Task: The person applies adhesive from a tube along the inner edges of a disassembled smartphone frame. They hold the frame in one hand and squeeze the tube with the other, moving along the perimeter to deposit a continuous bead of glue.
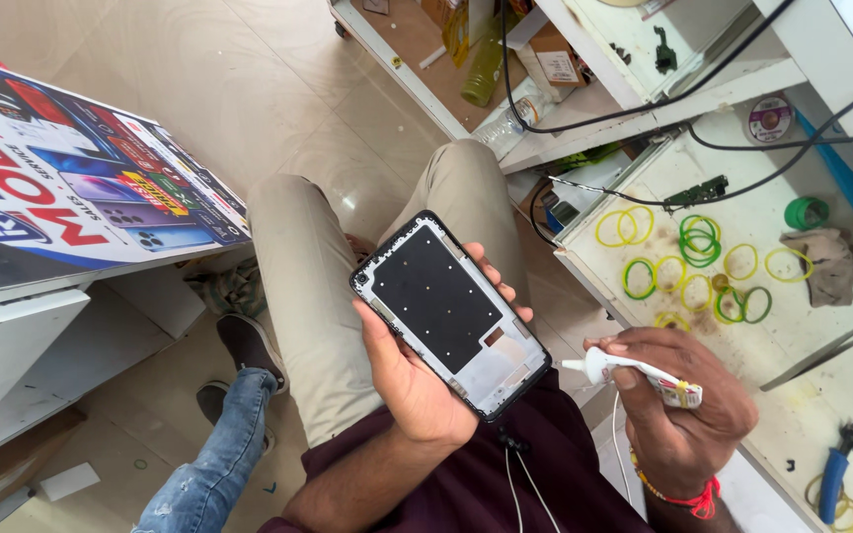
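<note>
My left hand (417, 380) holds an opened phone frame (449, 311) with its inner side up, a black sheet covering most of it. The frame sits tilted over my lap, above my beige trousers (313, 296). My right hand (678, 400) grips a small white tube (634, 375) with a pointed nozzle. The nozzle tip points left and sits just off the frame's lower right corner, apart from it. A red thread band is on my right wrist.
A white workbench (841, 395) on the right carries several yellow and green rubber bands (698, 262), tweezers (816, 357), blue-handled pliers (851, 469), a rag and cables. A printed board (61, 188) lies on the left. Another person's jeans leg (219, 449) is at the lower left.
</note>
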